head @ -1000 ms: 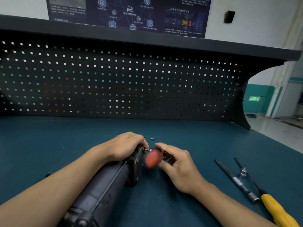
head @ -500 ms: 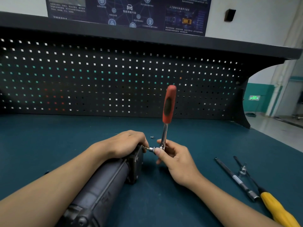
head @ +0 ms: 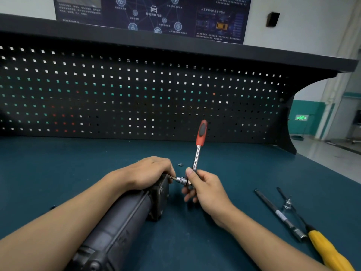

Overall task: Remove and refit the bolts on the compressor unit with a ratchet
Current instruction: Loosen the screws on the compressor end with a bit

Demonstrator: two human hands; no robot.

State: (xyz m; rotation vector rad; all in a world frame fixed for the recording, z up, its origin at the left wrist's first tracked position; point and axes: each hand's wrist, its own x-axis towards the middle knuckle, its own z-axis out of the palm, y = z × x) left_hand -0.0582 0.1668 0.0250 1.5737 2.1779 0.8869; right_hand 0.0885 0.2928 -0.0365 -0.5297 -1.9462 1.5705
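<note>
the compressor unit [head: 125, 218] lies on the teal worktop [head: 58, 173], left hand [head: 148, 173] clamped over its end plate. right hand [head: 203, 188] pinches the ratchet [head: 197, 153] head, socket on a bolt [head: 172, 178], red handle upright. loose bolt [head: 180, 164] just behind.

Compressor unit [head: 125, 218]: dark cylindrical body, lying on its side, square end plate facing away. Ratchet [head: 197, 153]: chrome shank, red handle near upright, socket seated on bolt [head: 172, 178] at plate's upper corner. One loose bolt [head: 180, 164] lies just behind.
</note>
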